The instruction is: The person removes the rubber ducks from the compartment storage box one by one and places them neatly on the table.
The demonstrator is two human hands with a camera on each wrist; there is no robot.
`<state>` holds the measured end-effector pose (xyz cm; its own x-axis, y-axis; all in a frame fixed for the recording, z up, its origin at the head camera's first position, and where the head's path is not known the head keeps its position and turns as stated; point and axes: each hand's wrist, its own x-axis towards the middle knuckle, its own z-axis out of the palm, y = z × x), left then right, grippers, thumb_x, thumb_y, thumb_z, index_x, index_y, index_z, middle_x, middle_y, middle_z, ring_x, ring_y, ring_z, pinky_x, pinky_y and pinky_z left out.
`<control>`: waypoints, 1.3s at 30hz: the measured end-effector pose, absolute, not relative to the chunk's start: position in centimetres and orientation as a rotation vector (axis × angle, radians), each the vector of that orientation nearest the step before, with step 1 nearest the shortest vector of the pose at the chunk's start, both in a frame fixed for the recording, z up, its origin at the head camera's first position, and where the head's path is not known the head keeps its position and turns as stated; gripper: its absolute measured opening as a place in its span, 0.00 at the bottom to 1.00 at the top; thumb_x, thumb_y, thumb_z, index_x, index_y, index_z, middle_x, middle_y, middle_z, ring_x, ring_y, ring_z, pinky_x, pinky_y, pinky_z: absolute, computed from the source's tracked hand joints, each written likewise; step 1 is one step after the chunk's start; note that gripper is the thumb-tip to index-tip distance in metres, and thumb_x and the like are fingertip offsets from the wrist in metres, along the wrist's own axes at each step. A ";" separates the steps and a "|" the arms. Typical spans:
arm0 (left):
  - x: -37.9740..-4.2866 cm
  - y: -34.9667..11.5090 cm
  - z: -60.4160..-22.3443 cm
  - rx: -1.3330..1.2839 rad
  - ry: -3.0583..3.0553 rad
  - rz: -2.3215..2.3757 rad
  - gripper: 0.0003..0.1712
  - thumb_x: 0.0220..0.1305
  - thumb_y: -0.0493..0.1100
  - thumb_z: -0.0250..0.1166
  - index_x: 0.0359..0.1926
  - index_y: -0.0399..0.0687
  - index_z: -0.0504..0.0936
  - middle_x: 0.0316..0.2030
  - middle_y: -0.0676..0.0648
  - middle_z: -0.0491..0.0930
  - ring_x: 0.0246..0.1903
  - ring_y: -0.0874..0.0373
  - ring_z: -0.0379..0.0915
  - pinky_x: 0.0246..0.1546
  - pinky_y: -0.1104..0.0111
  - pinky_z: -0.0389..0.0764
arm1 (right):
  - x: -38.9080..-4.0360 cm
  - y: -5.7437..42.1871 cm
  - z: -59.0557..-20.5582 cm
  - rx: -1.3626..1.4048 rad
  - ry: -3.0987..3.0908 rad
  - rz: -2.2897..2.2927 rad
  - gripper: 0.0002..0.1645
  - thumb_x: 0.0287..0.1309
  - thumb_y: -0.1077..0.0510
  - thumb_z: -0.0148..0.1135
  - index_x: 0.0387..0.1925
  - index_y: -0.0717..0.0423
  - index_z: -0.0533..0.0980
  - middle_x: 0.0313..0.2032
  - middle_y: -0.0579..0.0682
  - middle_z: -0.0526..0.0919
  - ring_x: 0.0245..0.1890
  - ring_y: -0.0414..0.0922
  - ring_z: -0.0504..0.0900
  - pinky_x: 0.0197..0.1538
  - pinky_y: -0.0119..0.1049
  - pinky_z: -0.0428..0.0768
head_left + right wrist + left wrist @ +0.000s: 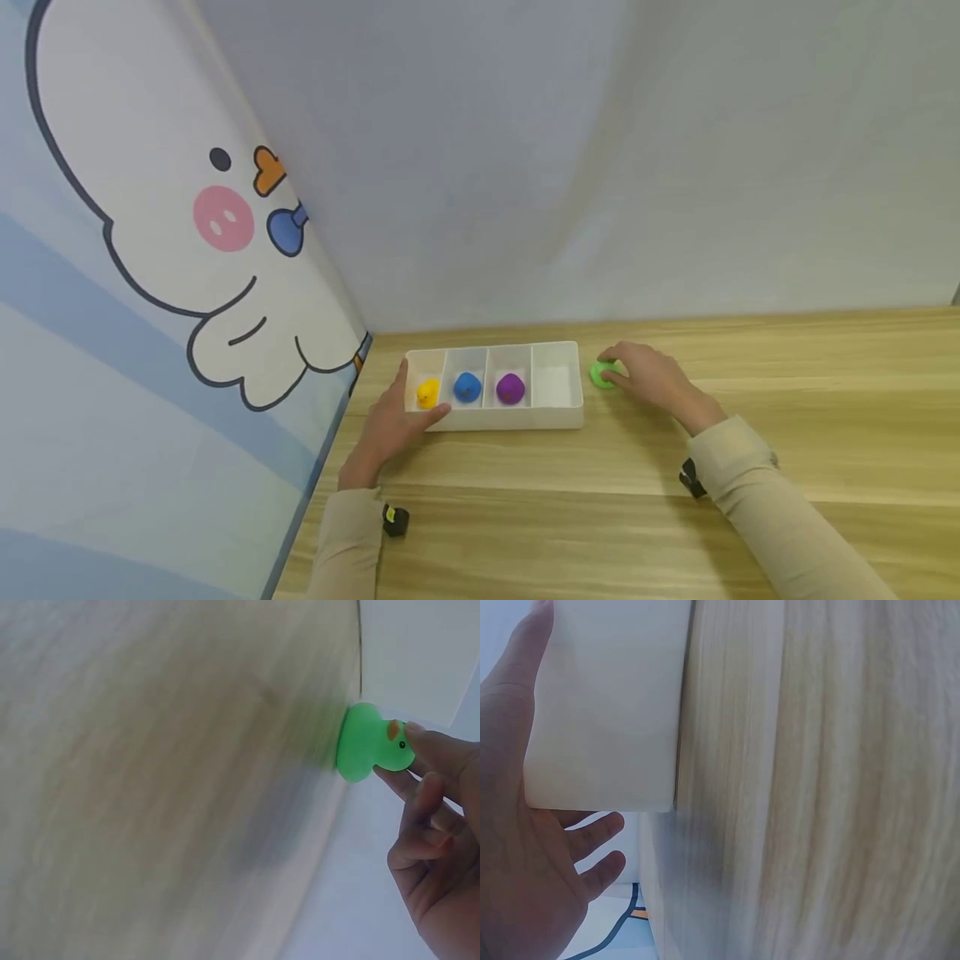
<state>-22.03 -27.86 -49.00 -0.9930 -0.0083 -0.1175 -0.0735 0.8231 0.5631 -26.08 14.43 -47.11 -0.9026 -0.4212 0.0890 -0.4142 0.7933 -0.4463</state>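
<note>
A white divided box point(558, 419) stands on the wooden table, with four-sided compartments in a row. My left hand point(392, 427) holds its left end, thumb along the front rim and fingers at the end wall; the left wrist view shows the box's plain wall point(607, 712) beside the thumb. From left to right, the compartments contain a yellow rubber duck point(428, 392), a blue duck point(467, 387) and a purple duck point(511, 388). Just right of the box, my right hand point(651, 377) pinches a green rubber duck point(361, 742) by its head, its base at the tabletop.
The box's rightmost compartment point(555, 375) has a bare white floor. A pale wall point(600, 167) rises behind the wooden table point(540, 517). At the left stands a panel with a cartoon bird point(150, 167), close to my left hand.
</note>
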 end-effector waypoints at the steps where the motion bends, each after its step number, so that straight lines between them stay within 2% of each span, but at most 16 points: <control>1: -22.0 -27.9 -49.0 -0.066 2.893 0.902 0.72 0.52 0.81 0.64 0.83 0.62 0.31 0.81 0.36 0.49 0.78 0.33 0.51 0.76 0.38 0.57 | -26.0 14.4 -47.2 -0.692 2.959 -0.733 0.21 0.69 0.54 0.64 0.58 0.61 0.80 0.55 0.60 0.86 0.57 0.62 0.84 0.53 0.62 0.83; 16: -22.4 -28.2 -49.5 -0.050 2.900 0.906 0.73 0.51 0.83 0.63 0.82 0.64 0.30 0.81 0.37 0.48 0.78 0.33 0.51 0.76 0.37 0.57 | -25.7 14.6 -46.4 -0.715 3.010 -0.745 0.20 0.71 0.53 0.61 0.58 0.61 0.80 0.56 0.60 0.85 0.58 0.62 0.83 0.57 0.62 0.82; 24: -22.2 -28.0 -49.4 -0.059 2.896 0.908 0.73 0.51 0.82 0.63 0.82 0.64 0.30 0.81 0.37 0.49 0.78 0.33 0.51 0.76 0.37 0.57 | -25.9 14.4 -45.4 -0.755 3.050 -0.757 0.19 0.72 0.53 0.59 0.57 0.59 0.80 0.56 0.59 0.86 0.57 0.61 0.84 0.54 0.60 0.83; 33: -21.9 -28.1 -49.2 -0.082 2.911 0.903 0.72 0.52 0.81 0.65 0.83 0.61 0.33 0.81 0.36 0.51 0.78 0.32 0.52 0.76 0.37 0.58 | -26.1 13.0 -44.6 -0.777 3.075 -0.808 0.20 0.73 0.52 0.58 0.58 0.58 0.81 0.59 0.58 0.84 0.59 0.60 0.83 0.56 0.59 0.83; 39: -22.0 -27.9 -49.4 -0.074 2.913 0.926 0.72 0.52 0.82 0.64 0.83 0.62 0.33 0.81 0.37 0.51 0.77 0.32 0.53 0.76 0.37 0.58 | -26.1 11.9 -44.5 -0.806 3.091 -0.812 0.19 0.72 0.51 0.60 0.56 0.57 0.81 0.57 0.57 0.86 0.59 0.59 0.83 0.58 0.59 0.83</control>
